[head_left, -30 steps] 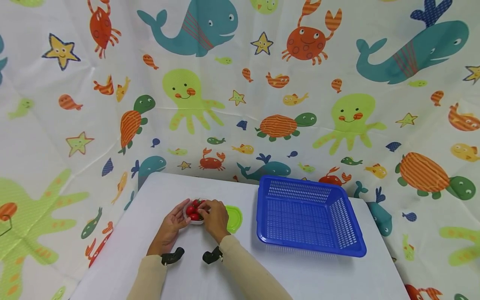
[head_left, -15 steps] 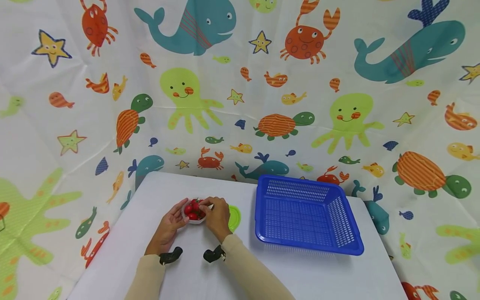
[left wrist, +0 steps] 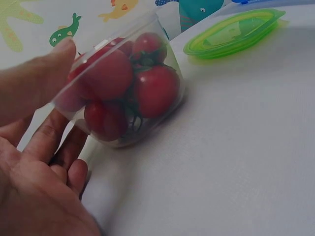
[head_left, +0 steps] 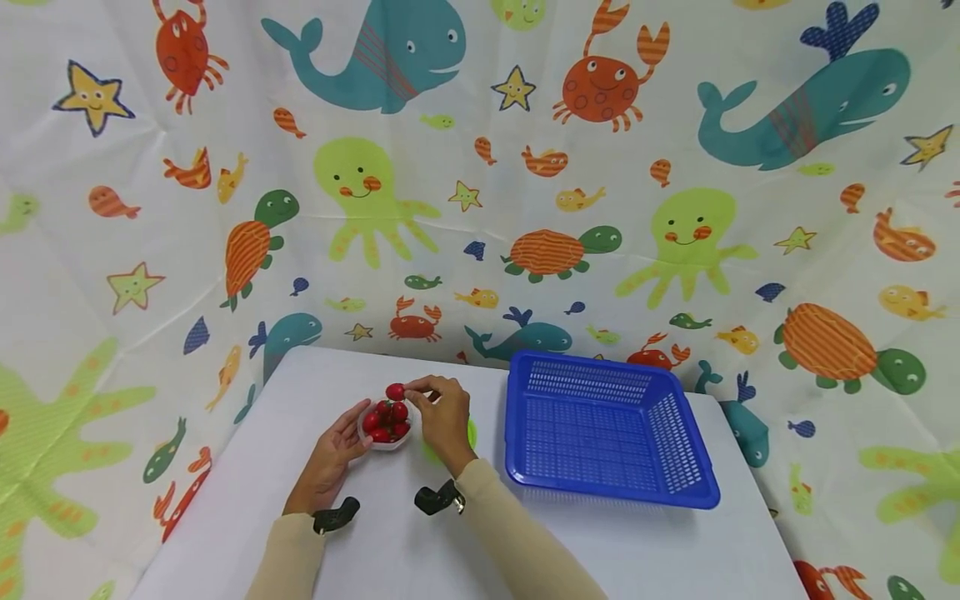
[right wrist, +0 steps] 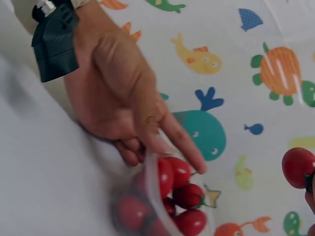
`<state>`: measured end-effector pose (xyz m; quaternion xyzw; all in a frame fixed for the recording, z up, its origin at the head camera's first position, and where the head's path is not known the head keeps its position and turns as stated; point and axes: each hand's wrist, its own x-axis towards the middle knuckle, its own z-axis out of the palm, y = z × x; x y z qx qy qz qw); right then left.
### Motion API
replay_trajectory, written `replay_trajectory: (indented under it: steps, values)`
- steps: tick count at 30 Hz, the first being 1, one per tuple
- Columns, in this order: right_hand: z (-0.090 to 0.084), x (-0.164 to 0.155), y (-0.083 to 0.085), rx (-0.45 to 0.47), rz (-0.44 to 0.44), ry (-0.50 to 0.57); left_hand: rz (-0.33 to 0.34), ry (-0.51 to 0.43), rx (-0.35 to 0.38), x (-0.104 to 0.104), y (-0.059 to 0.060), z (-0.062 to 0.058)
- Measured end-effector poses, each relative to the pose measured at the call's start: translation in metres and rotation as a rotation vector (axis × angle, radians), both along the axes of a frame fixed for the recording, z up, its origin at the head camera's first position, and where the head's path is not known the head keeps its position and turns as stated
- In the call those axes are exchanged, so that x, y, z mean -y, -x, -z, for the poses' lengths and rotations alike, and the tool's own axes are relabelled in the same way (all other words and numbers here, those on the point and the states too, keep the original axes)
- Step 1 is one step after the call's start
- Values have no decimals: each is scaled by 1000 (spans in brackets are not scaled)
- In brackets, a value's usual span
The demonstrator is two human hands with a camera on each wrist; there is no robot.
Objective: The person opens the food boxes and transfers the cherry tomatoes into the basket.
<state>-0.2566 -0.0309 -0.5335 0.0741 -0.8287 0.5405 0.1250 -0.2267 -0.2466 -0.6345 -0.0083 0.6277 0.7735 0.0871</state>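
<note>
A small clear plastic cup (head_left: 384,426) (left wrist: 123,88) (right wrist: 152,196) full of red cherry tomatoes stands on the white table (head_left: 315,392). My left hand (head_left: 330,454) (right wrist: 123,98) holds the cup's left side, thumb on the rim and fingers against its wall. My right hand (head_left: 442,412) hovers just right of the cup and pinches one cherry tomato (head_left: 395,391) (right wrist: 298,167) lifted a little above it. A green lid (left wrist: 231,32) lies flat on the table beside the cup, mostly hidden under my right hand in the head view.
A blue perforated plastic basket (head_left: 607,429) with nothing in it stands on the table to the right of my hands. A sea-creature patterned cloth (head_left: 480,167) hangs behind and around the table. The table's left edge (head_left: 217,467) runs near my left arm.
My right hand has picked one tomato out of the cup and raised it above the rim. The left hand stays on the cup.
</note>
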Motion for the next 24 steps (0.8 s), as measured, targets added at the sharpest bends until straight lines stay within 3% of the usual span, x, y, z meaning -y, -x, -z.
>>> replay_trajectory:
  steps: [9, 13, 24]
  values:
    - [-29, -30, 3, -30, -19, 91, 20, -12, -19, 0, 0, -1]
    - [-38, -46, 4, -29, -2, 83, 31, -11, -26, 0, 1, -1]
    - [-47, -83, 12, -98, 39, 110, 41, 5, -33, 2, 1, -2]
